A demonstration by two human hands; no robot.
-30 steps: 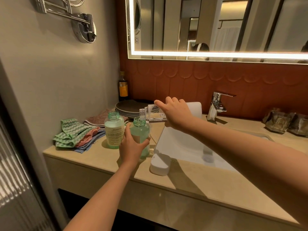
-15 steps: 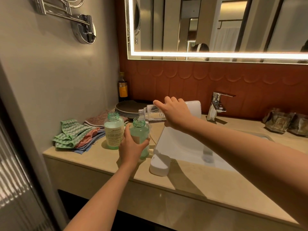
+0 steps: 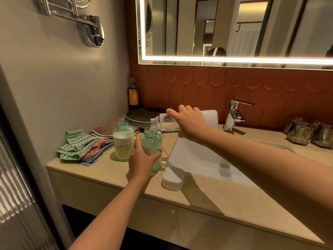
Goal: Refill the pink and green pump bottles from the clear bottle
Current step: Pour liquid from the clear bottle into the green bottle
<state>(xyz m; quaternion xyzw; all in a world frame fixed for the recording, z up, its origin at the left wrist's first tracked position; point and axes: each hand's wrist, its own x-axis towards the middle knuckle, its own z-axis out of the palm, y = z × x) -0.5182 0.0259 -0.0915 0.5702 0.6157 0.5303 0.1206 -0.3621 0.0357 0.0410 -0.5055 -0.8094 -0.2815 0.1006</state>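
My right hand (image 3: 191, 123) grips the clear bottle (image 3: 166, 123) sideways, mouth pointing frame-left over the open green bottle (image 3: 153, 143) my left hand (image 3: 142, 157) clasps; possibly touching, I can't tell.

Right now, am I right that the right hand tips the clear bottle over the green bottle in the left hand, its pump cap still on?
Not quite: the head view shows the green bottle with no pump cap, its threaded neck open. The right hand does tip the clear bottle over it, and the left hand holds it.
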